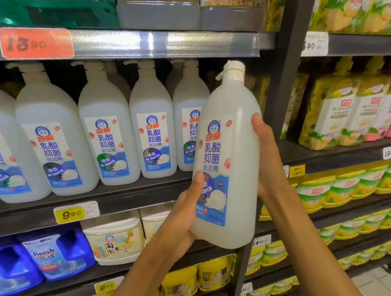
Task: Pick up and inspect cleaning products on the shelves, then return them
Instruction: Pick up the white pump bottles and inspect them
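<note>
Shelves (140,197) are filling the view, a row of white bottles (94,131) standing on the middle one with yellow pouches (326,115) to the right and blue jugs (50,258) sitting below. A bottle (230,155) is being held upright in front of the shelf, clear of the row, label facing the camera. The left hand (187,207) is cupping its lower left side, thumb lying on the label. The right hand (268,157) is gripping its right side, thumb up near the shoulder. A yellow tag (70,214) is showing 9.90.
</note>
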